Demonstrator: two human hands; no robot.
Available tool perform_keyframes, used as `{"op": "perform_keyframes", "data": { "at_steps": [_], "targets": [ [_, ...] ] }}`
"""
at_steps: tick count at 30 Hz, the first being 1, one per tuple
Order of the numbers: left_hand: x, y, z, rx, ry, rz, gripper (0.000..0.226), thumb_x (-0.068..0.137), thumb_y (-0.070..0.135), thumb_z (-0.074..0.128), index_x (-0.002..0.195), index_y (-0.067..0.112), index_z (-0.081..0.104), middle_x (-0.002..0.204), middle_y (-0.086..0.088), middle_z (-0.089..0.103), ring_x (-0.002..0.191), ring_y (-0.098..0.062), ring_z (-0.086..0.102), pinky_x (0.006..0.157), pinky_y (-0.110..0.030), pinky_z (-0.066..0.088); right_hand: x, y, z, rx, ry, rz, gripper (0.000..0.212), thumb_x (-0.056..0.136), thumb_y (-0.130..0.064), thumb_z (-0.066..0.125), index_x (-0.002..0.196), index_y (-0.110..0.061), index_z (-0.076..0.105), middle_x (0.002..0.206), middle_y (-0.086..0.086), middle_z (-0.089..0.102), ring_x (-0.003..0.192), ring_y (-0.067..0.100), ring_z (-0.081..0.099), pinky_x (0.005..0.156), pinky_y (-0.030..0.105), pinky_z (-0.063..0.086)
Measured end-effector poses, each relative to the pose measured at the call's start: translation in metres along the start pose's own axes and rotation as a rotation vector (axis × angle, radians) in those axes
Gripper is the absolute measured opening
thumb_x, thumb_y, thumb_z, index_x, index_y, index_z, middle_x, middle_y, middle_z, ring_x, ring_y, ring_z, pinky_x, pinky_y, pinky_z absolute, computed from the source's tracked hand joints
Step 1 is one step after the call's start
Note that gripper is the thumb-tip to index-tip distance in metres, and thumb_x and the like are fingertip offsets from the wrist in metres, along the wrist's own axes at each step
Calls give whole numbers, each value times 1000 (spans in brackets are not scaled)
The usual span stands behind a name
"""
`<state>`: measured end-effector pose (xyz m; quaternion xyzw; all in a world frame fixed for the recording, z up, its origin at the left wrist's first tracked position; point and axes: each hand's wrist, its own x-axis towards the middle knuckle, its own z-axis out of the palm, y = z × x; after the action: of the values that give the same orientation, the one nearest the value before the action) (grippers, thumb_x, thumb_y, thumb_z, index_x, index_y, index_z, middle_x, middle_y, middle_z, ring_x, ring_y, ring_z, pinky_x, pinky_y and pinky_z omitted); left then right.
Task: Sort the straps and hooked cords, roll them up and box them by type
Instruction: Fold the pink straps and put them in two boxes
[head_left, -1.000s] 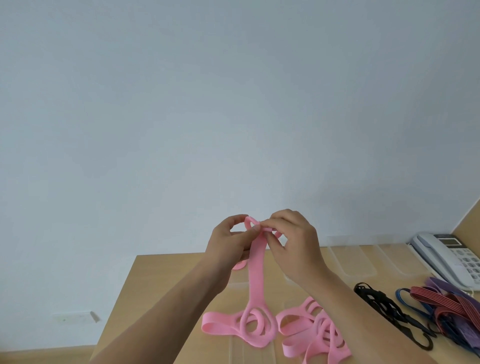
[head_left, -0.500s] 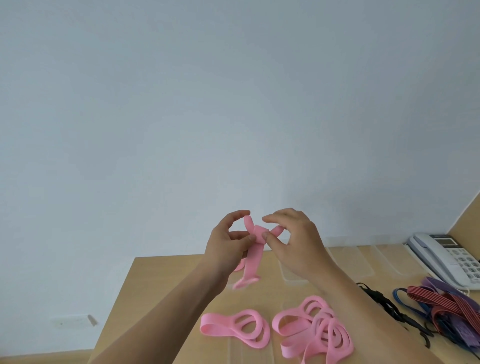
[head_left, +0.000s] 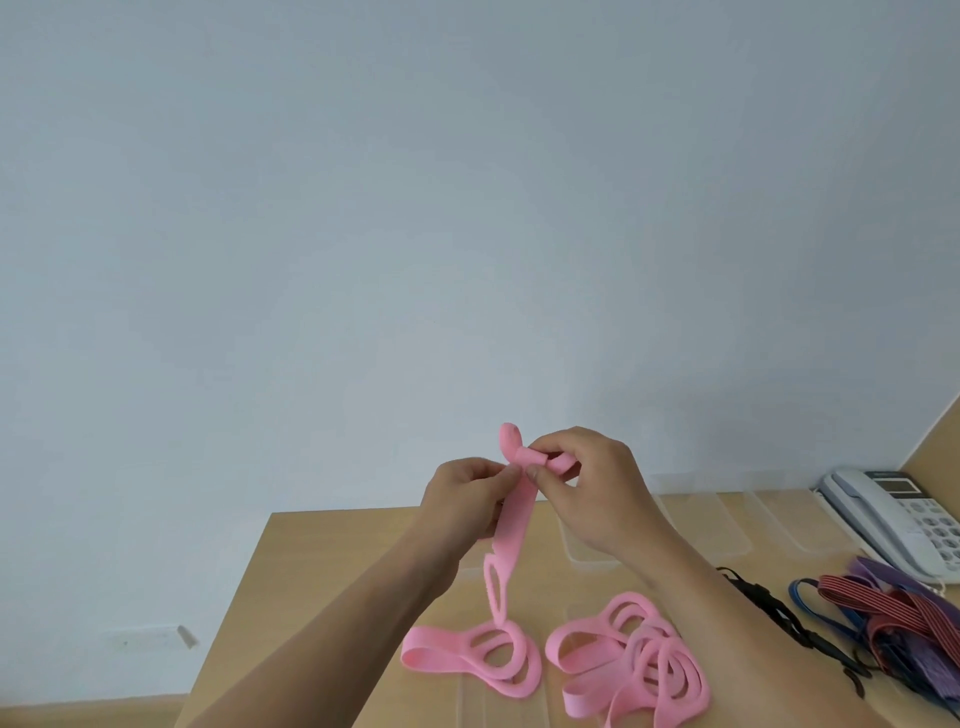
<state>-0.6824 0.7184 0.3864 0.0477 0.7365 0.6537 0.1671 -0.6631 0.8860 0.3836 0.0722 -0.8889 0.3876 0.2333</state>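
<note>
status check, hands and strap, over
Both hands up: left hand and right hand pinch the pink strap, its top end rolled. Tail hangs to the table. More pink straps wait. Nothing in the way.

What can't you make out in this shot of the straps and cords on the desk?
- Head view: how far the pink strap is rolled; both hands, left hand and right hand, cover its start.
- Striped cords: hooks and count, tangled and cut off by the right edge.
- Black cord: partly behind the right forearm.
- Clear boxes: whether they hold anything, since they are transparent and faint.
</note>
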Motion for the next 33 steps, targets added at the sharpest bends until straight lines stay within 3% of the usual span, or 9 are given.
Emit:
{"op": "perform_keyframes", "data": {
  "at_steps": [5, 9, 12, 17, 20, 24, 29, 33],
  "targets": [
    [0, 6, -4, -57, -44, -18, 43, 97, 49, 63, 98, 9, 78, 104, -23, 73, 82, -26, 70, 89, -45, 58, -2, 5, 9, -90, 74, -122, 5, 86, -17, 72, 85, -21, 72, 78, -10, 63, 74, 10, 57, 68, 31, 49],
    [-3, 14, -6, -62, -90, -18, 52, 100, 59, 49, 93, 21, 83, 103, -14, 77, 87, -24, 68, 97, -45, 55, -2, 5, 12, -167, 117, -215, 11, 85, -12, 74, 89, -22, 73, 82, -13, 59, 77, 10, 54, 68, 23, 46],
    [-3, 18, -8, -120, -76, -41, 53, 99, 59, 51, 91, 18, 84, 104, -12, 78, 90, -25, 69, 101, -45, 53, -3, 4, 12, -198, 151, -271, 14, 83, -9, 74, 91, -21, 74, 84, -10, 60, 79, 10, 51, 70, 17, 40],
    [-1, 18, -12, -232, -93, -59, 39, 95, 38, 65, 103, 2, 78, 113, -23, 74, 95, -33, 69, 104, -50, 50, -6, 3, 12, -211, 197, -332, 24, 75, -2, 74, 92, -19, 76, 86, -7, 61, 82, 14, 55, 72, 17, 40],
    [0, 15, -14, -233, -108, -34, 47, 77, 26, 67, 114, -4, 72, 115, -27, 72, 97, -35, 71, 101, -49, 53, -8, 2, 12, -226, 180, -333, 31, 70, 4, 76, 91, -20, 78, 87, -8, 61, 83, 14, 56, 71, 21, 44],
    [-1, 10, -13, -165, -143, 18, 29, 85, 5, 64, 110, -6, 71, 110, -28, 73, 94, -33, 70, 94, -45, 51, -10, -1, 12, -230, 135, -357, 27, 76, -5, 76, 96, -22, 78, 90, -9, 60, 84, 12, 54, 70, 20, 44],
    [-3, 5, -13, -157, -123, 55, 29, 80, 11, 72, 106, -2, 73, 111, -32, 71, 105, -47, 68, 109, -61, 44, -12, -1, 10, -241, 107, -383, 24, 80, -10, 74, 100, -23, 79, 94, -9, 61, 88, 14, 54, 69, 23, 46],
    [-3, 2, -12, -110, -60, 48, 33, 75, 8, 74, 107, 5, 74, 104, -22, 76, 105, -42, 71, 103, -60, 51, -13, -6, 9, -125, 95, -307, 17, 82, -13, 71, 93, -23, 80, 90, -12, 64, 87, 11, 57, 74, 24, 48]
  ]
}}
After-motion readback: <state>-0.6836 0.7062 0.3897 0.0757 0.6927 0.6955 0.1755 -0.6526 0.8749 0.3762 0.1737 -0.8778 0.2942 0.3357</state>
